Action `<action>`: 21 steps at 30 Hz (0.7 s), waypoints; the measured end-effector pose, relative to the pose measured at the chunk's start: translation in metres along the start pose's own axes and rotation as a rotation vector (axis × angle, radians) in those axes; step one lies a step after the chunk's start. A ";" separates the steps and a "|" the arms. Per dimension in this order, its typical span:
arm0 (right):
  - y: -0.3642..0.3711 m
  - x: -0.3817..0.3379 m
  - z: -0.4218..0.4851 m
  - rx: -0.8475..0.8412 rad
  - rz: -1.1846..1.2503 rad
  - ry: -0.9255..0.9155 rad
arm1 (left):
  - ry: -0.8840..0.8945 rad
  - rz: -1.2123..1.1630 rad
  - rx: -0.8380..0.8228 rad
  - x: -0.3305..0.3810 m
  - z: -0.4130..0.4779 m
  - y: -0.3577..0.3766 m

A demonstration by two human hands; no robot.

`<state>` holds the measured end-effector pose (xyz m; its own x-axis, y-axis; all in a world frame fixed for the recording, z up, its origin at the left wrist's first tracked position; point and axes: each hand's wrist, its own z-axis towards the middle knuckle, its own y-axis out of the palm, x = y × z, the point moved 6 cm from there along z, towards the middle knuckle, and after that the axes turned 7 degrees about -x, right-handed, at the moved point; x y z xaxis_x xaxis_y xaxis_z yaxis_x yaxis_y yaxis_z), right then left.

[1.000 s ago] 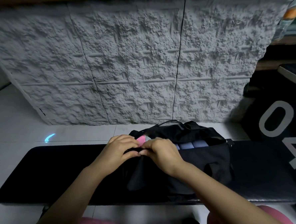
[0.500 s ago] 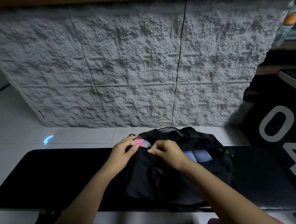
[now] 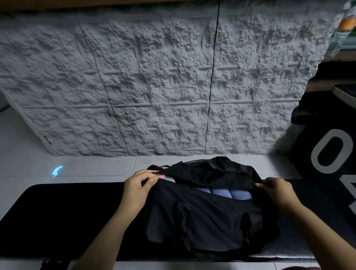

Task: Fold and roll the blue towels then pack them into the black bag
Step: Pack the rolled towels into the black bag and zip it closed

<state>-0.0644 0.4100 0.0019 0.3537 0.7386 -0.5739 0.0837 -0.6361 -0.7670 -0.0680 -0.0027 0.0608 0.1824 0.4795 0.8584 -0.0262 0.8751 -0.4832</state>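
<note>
Three blue towels [image 3: 219, 192], one black bag [image 3: 209, 220], two hands [image 3: 134, 188] [image 3: 278, 189].

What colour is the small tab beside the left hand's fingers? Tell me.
The tab is pink, clearest in the head view.

Head-worn — down at bag [image 3: 209, 222]; near

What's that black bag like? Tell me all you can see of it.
The black bag is soft, dark fabric, slumped on a black padded bench. Its top opening gapes, showing rolled blue towels inside. The left hand pinches its left end by a pink tab; the right hand pinches the right end.
</note>
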 end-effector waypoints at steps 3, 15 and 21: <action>0.001 -0.007 0.000 0.017 -0.006 -0.014 | -0.003 0.040 0.029 -0.005 0.001 -0.006; 0.025 -0.033 -0.009 -0.325 -0.377 -0.558 | -0.117 -0.061 0.005 -0.021 0.002 -0.018; 0.006 -0.042 0.000 -0.062 -0.318 -0.469 | -0.150 -0.081 -0.007 -0.021 0.004 -0.024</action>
<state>-0.0790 0.3751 0.0212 -0.1481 0.9071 -0.3939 0.1779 -0.3674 -0.9129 -0.0747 -0.0340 0.0552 0.0347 0.4127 0.9102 -0.0102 0.9108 -0.4126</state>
